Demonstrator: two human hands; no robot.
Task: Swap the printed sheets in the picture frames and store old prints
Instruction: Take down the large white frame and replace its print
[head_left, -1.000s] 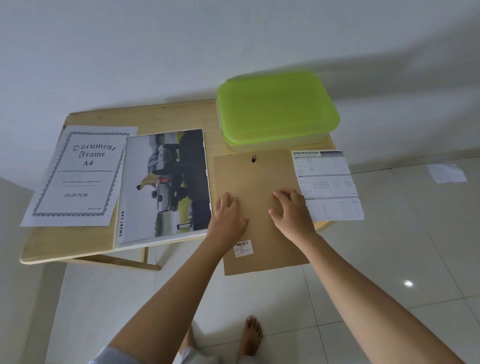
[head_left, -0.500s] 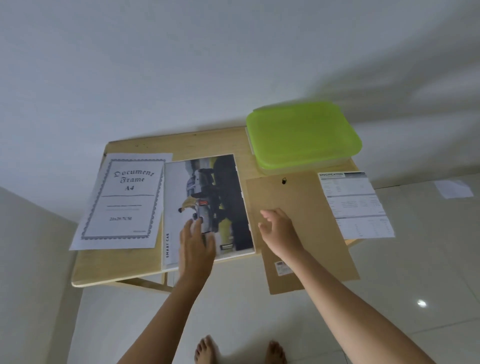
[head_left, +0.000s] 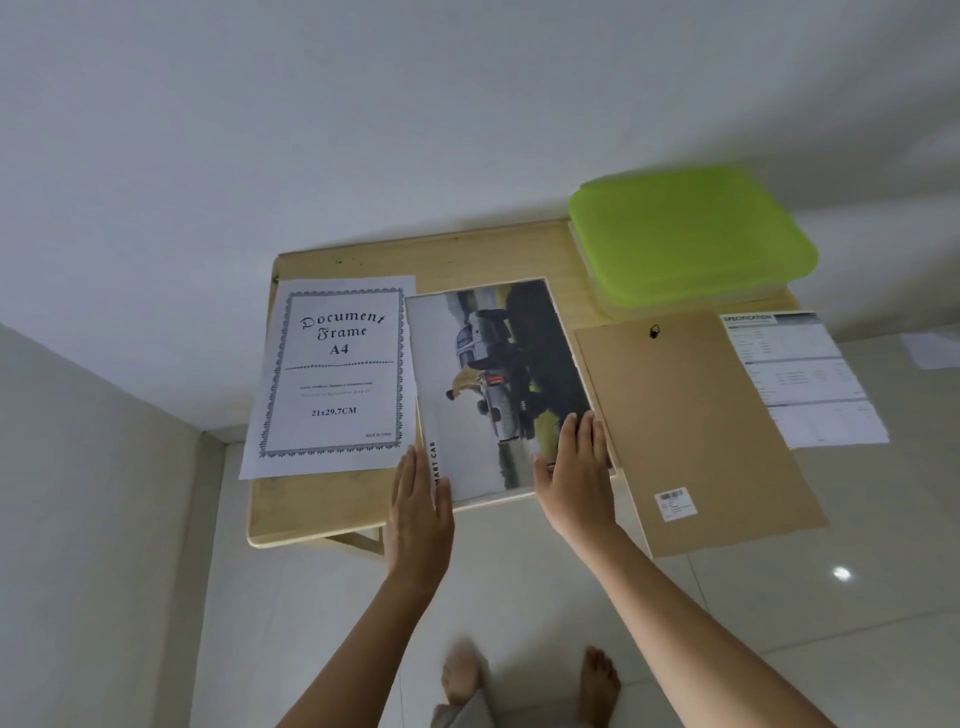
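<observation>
The small wooden table (head_left: 311, 514) stands against the white wall (head_left: 467, 104). On it, left to right, lie a Document Frame sheet (head_left: 332, 374), a car picture (head_left: 493, 389), a brown board (head_left: 691, 426) hanging over the front edge and a printed paper (head_left: 800, 379). A green-lidded box (head_left: 685, 234) sits at the back.

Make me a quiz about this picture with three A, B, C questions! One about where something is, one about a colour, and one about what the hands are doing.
1. Where is the box?
A) the far right corner of the table
B) the floor
C) a chair

2. What colour is its lid?
A) red
B) green
C) blue

3. How are the left hand and right hand?
A) in fists
B) fingers straight, at the near corners of the car print
C) gripping a cup

Answers:
1 A: the box stands on the table, behind the brown board.
2 B: the lid is bright green.
3 B: both hands lie flat, one at each near corner.
</observation>
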